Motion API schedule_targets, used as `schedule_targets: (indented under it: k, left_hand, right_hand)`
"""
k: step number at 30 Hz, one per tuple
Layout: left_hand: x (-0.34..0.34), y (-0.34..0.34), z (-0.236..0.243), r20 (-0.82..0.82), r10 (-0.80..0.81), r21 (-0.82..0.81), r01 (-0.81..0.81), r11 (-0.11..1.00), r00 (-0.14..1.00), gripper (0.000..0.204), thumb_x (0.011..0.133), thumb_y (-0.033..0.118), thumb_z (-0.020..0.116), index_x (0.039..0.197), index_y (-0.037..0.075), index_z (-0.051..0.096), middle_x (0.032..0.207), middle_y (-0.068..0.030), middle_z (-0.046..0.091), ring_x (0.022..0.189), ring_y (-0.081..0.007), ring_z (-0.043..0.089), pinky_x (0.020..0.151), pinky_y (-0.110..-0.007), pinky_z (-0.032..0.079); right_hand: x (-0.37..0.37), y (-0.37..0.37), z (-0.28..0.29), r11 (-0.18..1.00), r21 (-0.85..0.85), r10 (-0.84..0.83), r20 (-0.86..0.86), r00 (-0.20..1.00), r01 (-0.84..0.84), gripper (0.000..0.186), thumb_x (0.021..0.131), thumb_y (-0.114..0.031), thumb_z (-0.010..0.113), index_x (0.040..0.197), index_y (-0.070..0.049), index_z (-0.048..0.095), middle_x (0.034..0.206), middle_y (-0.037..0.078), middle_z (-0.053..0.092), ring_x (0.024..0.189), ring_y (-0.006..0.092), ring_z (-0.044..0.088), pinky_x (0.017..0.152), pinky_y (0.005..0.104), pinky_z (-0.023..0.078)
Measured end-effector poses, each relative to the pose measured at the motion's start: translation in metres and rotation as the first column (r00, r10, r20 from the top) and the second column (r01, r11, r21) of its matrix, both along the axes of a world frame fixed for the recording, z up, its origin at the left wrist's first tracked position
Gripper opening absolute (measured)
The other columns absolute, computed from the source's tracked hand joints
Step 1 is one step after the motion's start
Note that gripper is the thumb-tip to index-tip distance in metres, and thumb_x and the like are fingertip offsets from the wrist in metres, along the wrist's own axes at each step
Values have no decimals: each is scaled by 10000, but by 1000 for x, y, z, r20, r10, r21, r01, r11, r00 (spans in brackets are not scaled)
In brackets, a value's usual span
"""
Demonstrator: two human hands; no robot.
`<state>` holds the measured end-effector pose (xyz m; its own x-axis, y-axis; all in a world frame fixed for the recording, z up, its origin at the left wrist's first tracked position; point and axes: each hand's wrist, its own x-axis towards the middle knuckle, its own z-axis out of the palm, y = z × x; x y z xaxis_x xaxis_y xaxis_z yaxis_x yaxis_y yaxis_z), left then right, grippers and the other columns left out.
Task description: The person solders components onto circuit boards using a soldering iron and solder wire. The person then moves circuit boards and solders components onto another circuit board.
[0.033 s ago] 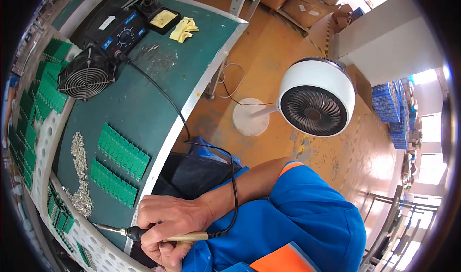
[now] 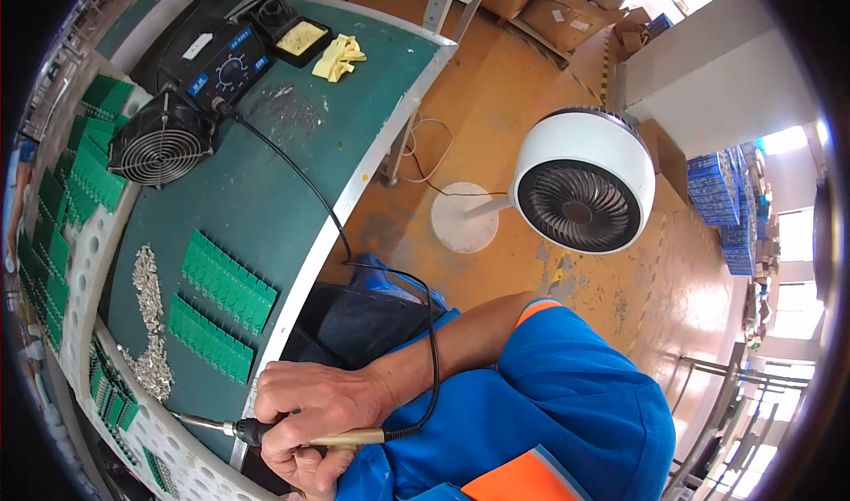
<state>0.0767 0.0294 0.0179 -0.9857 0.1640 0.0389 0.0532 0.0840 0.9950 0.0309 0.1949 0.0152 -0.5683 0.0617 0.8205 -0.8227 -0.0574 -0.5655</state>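
Observation:
My right hand [image 2: 323, 404] is closed around the tan handle of a soldering iron [image 2: 350, 436] at the table's near edge. The iron's metal shaft points left, with its tip close to the white perforated foam strip and just below a pile of small silvery metal parts [image 2: 150, 368]. A black cord runs from the handle over my forearm to the soldering station [image 2: 221, 63]. Two rows of green circuit boards, one upper [image 2: 228, 280] and one lower [image 2: 211, 337], lie on the green table mat [image 2: 266, 182]. My left hand cannot be made out.
More green boards [image 2: 93, 169] stand along the white foam strip [image 2: 84, 271]. A small black fan [image 2: 159, 151], a yellow sponge in a holder [image 2: 301, 38] and a crumpled yellow cloth [image 2: 338, 58] sit farther back. A white floor fan [image 2: 584, 182] stands right of the table.

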Motion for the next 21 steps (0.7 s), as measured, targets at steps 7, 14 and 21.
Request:
schedule_targets:
  k: [7,14,21]
  left_hand:
    - [-6,36,30,54,-255,107,248,963,966,549,977,520,523,1164,4,544,1121,-92,600,1025,-164,600,899,-322,486]
    - [-8,34,27,60,10,167,-20,986,998,420,1001,416,535,1037,-2,534,1032,-105,609,943,-176,625,823,-319,526]
    - [-8,35,26,109,211,287,-234,929,971,309,1018,323,508,992,15,522,898,-72,559,885,-165,621,781,-284,519]
  right_hand:
    - [4,17,-2,998,32,60,43,997,-62,561,889,-563,639,1123,-56,580,969,118,467,849,292,516,742,399,438]
    - [7,18,-14,953,-19,298,222,928,-302,865,869,-567,685,1416,16,355,1262,222,479,1155,398,527,942,462,463]
    - [19,31,-10,886,-28,428,427,796,-462,739,897,-457,692,1387,3,383,1258,196,460,1069,315,556,880,425,473]
